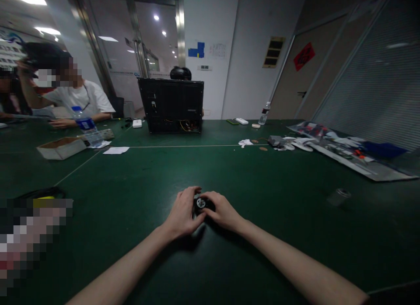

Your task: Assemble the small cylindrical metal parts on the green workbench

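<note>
Both my hands meet over a small black round part (202,204) with a white centre, held just above the green table (138,182). My left hand (182,212) curls round its left side with fingers closed on it. My right hand (222,210) grips its right side, fingers bent over the top. Most of the part is hidden between the fingers.
A black open-backed case (171,105) stands at the table's far middle. An open cardboard box (59,148) and a water bottle (87,128) sit far left, near seated people. Flat panels and small parts (348,149) lie far right. A small grey cylinder (339,196) lies to the right.
</note>
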The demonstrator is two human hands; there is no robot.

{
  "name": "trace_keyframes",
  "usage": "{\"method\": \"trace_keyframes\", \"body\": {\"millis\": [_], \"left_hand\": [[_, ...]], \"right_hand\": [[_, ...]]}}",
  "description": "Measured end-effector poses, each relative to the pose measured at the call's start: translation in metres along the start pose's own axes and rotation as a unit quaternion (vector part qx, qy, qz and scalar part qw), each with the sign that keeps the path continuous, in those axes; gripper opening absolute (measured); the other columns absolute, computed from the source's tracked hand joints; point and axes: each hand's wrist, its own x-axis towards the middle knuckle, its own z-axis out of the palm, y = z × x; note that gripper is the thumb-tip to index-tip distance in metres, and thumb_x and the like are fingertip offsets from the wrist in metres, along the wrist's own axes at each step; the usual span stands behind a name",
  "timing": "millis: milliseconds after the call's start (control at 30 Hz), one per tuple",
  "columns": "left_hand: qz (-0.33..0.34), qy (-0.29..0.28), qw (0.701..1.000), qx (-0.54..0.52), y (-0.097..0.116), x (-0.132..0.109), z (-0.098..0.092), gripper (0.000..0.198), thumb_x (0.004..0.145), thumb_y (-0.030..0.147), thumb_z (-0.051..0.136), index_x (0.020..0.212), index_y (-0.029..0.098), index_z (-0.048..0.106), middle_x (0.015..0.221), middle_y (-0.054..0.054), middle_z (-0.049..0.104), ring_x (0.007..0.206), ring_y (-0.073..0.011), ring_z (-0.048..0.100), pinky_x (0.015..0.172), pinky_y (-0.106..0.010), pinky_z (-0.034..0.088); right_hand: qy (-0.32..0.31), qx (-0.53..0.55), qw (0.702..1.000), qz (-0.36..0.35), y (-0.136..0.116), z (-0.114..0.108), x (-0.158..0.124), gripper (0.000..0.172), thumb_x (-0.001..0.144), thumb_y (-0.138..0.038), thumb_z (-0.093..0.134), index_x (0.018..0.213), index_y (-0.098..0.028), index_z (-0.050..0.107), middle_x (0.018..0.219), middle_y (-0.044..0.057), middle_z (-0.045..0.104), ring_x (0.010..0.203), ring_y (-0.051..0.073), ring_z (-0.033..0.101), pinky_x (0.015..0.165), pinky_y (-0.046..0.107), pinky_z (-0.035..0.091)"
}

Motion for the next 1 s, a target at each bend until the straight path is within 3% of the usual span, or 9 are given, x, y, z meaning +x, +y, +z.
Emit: {"method": "trace_keyframes", "body": {"millis": [133,267,367,467,533,600,700,833,1000], "left_hand": [[-0.002,0.008,1.000,-0.004,0.001,0.000,-0.001,0.058,0.077,0.037,0.059,0.126,0.016,0.037,0.123,-0.015,0.051,0.112,-0.0306,0.049,0.095,-0.046,0.039],[-0.005,0.009,1.000,-0.022,0.000,0.000,-0.003,0.059,0.080,0.044,0.056,0.128,0.017,0.035,0.125,-0.015,0.050,0.113,-0.0303,0.048,0.095,-0.046,0.040],[-0.005,0.003,1.000,-0.025,-0.001,0.000,-0.003,0.058,0.082,0.046,0.054,0.128,0.017,0.034,0.125,-0.015,0.050,0.114,-0.0298,0.048,0.095,-0.046,0.039],[-0.004,0.003,1.000,-0.022,-0.001,0.000,-0.002,0.057,0.083,0.046,0.054,0.128,0.017,0.035,0.125,-0.015,0.050,0.114,-0.0301,0.047,0.096,-0.047,0.039],[-0.001,0.000,1.000,-0.020,-0.001,0.001,-0.002,0.057,0.083,0.046,0.053,0.128,0.017,0.034,0.125,-0.016,0.050,0.114,-0.0308,0.048,0.096,-0.049,0.038],[0.003,-0.007,1.000,-0.020,0.000,0.001,-0.003,0.057,0.083,0.046,0.053,0.128,0.018,0.035,0.125,-0.016,0.050,0.114,-0.0314,0.048,0.095,-0.049,0.038],[0.004,-0.018,1.000,-0.014,0.001,0.002,-0.004,0.056,0.083,0.046,0.053,0.127,0.017,0.036,0.124,-0.016,0.050,0.112,-0.0308,0.049,0.093,-0.048,0.040],[0.001,-0.029,1.000,0.005,0.001,0.001,-0.003,0.050,0.080,0.042,0.057,0.121,0.017,0.044,0.118,-0.014,0.054,0.104,-0.0292,0.053,0.090,-0.046,0.042],[0.001,-0.037,0.999,0.013,0.003,0.002,-0.003,0.043,0.076,0.032,0.060,0.115,0.019,0.049,0.112,-0.011,0.058,0.102,-0.0285,0.054,0.090,-0.045,0.043]], "right_hand": [[0.056,0.043,0.997,0.022,0.008,-0.011,0.009,0.023,0.084,-0.023,0.056,0.106,-0.020,0.055,0.102,0.005,0.064,0.093,0.017,0.059,0.086,0.031,0.043],[0.218,0.045,0.970,0.101,0.055,-0.068,0.020,0.027,0.086,-0.030,0.052,0.110,-0.019,0.052,0.107,0.006,0.064,0.096,0.016,0.060,0.087,0.029,0.045],[0.366,-0.053,0.901,0.227,0.105,-0.133,0.008,0.032,0.084,-0.029,0.054,0.113,-0.017,0.053,0.110,0.009,0.063,0.098,0.017,0.060,0.088,0.030,0.045],[0.451,-0.100,0.829,0.314,0.145,-0.189,-0.028,0.035,0.086,-0.024,0.052,0.119,-0.013,0.050,0.116,0.017,0.058,0.105,0.023,0.056,0.092,0.039,0.042],[0.491,-0.125,0.778,0.372,0.164,-0.212,-0.057,0.033,0.089,-0.026,0.050,0.120,-0.014,0.051,0.118,0.016,0.056,0.107,0.024,0.055,0.092,0.041,0.042],[0.510,-0.139,0.740,0.417,0.181,-0.222,-0.081,0.029,0.091,-0.030,0.050,0.117,-0.019,0.054,0.119,0.011,0.055,0.105,0.021,0.055,0.088,0.039,0.046],[0.514,-0.150,0.710,0.457,0.202,-0.225,-0.102,0.026,0.090,-0.033,0.052,0.113,-0.022,0.056,0.119,0.007,0.055,0.102,0.017,0.056,0.084,0.034,0.049],[0.514,-0.156,0.701,0.470,0.220,-0.223,-0.109,0.029,0.090,-0.033,0.052,0.115,-0.020,0.055,0.118,0.008,0.055,0.101,0.018,0.057,0.084,0.037,0.050],[0.487,-0.180,0.688,0.507,0.218,-0.222,-0.108,0.028,0.091,-0.034,0.051,0.115,-0.020,0.055,0.118,0.007,0.055,0.100,0.018,0.057,0.083,0.037,0.050]]}}
